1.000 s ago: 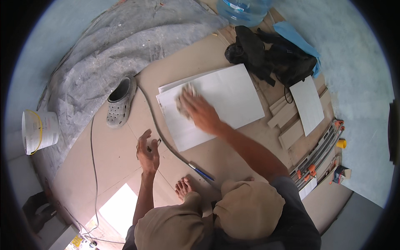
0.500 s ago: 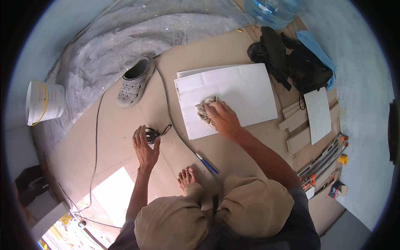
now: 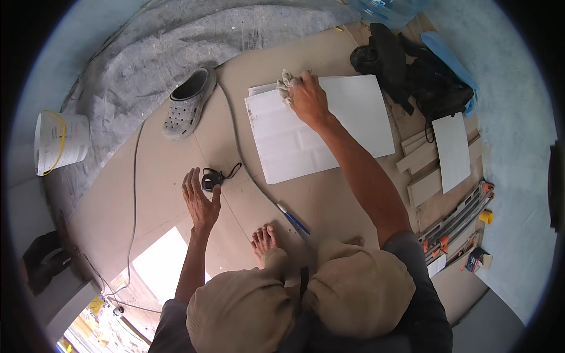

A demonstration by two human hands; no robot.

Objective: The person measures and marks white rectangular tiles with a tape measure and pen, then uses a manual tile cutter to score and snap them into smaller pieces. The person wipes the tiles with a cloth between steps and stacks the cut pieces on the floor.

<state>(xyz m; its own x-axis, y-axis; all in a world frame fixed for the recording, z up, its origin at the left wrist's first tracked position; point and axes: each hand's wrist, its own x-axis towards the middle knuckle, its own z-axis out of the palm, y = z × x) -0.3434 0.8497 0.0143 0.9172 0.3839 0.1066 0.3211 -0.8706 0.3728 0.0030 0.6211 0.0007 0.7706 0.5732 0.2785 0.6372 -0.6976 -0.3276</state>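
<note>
In the head view, apparently wiping the top white panel (image 3: pixel 356 112) on the floor (image 3: pixel 159 176), with right hand (image 3: pixel 309 101) curled over crumpled cloth (image 3: pixel 285 88) at the panel's far edge, toward its far left corner, and left hand (image 3: pixel 202 201) loosely spread, empty, near tape measure (image 3: pixel 210 180); seemingly calling next for flat, steady pressure along that edge

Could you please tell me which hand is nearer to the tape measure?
Left: the left hand is just beside the tape measure; the right hand is farther off, ahead and to its right.
</note>
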